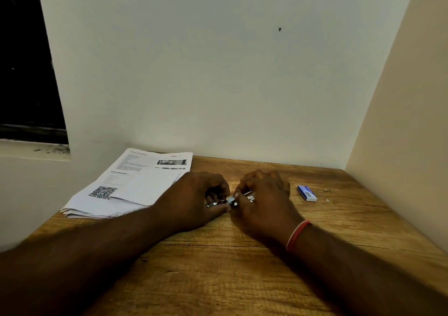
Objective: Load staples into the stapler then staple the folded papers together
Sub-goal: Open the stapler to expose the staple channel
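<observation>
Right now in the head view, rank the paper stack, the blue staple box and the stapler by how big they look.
Largest: paper stack, by far.
Unranked: blue staple box and stapler, since the left hand and right hand cover most of the stapler.

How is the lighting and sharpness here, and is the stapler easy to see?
Head view: dim light; the left hand and right hand look dark and hide most of the stapler, only small metal glints show; print on the papers is too soft to read.
</observation>
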